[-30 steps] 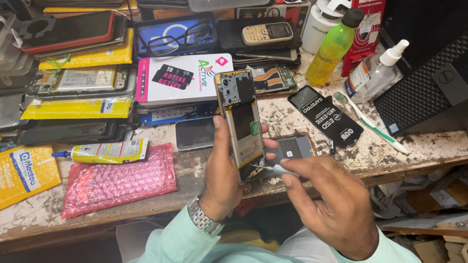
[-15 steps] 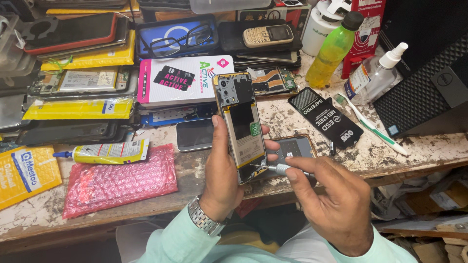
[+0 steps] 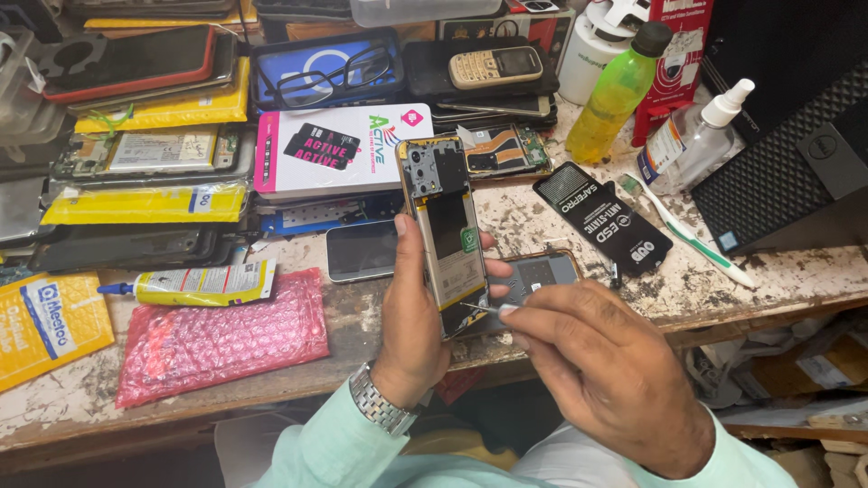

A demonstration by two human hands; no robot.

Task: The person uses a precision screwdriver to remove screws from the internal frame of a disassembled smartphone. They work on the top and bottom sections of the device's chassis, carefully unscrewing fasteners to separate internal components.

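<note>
Right hand [image 3: 601,375] is closest to the camera, grip pinched tight on a thin metal tool [image 3: 481,309], tip aimed at the lower end of the opened smartphone [image 3: 445,230]. Left hand [image 3: 414,318] has its grip wrapped round that phone, holding it upright above the tabletop [image 3: 796,271], probably to steady it. Further back: pink bubble-wrap pouch [image 3: 217,339], glue tube [image 3: 194,284], green bottle [image 3: 619,90].

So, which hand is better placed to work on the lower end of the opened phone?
The right hand. Its fingers pinch a thin metal tool whose tip already touches the lower part of the opened phone. The left hand is wrapped around the phone, holding it upright.
</note>
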